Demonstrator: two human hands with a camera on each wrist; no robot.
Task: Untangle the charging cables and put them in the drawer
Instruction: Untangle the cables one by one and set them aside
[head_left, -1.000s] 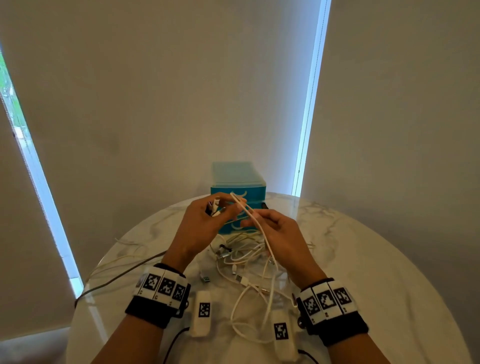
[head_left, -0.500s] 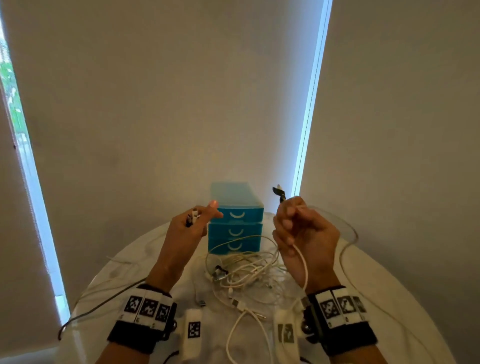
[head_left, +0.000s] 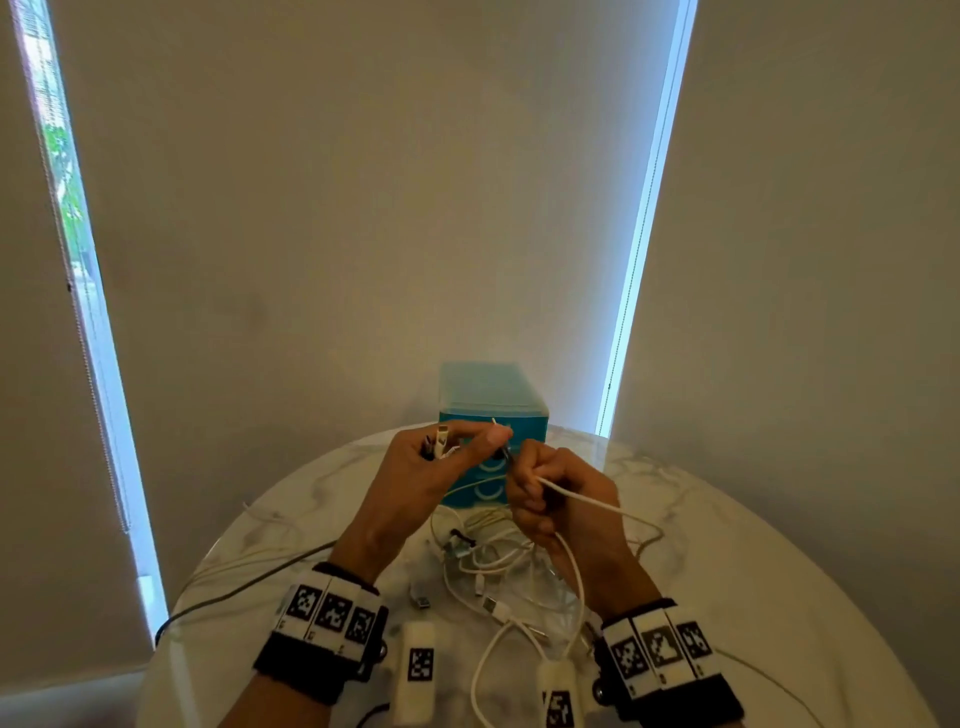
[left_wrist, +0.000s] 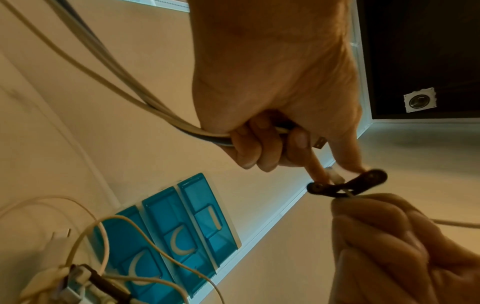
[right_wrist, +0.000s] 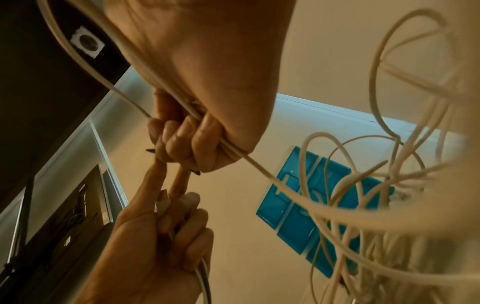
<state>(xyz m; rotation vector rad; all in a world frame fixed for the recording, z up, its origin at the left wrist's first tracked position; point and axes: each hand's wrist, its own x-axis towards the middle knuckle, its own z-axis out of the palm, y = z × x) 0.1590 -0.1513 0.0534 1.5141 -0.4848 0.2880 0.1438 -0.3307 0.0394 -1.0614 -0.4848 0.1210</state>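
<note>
The left hand (head_left: 426, 470) grips cable ends, and its thumb and forefinger pinch a black strap (left_wrist: 348, 184). Touching it, the right hand (head_left: 558, 499) is fisted around a white cable (head_left: 576, 499). Below lies the tangle (head_left: 493, 561) on the table (head_left: 727, 571), before the closed blue drawers (head_left: 491, 410).

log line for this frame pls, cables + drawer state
left hand: holds cable ends, pinches black strap | right hand: grips white cable | cable tangle: on table | blue drawer unit: shut
</note>
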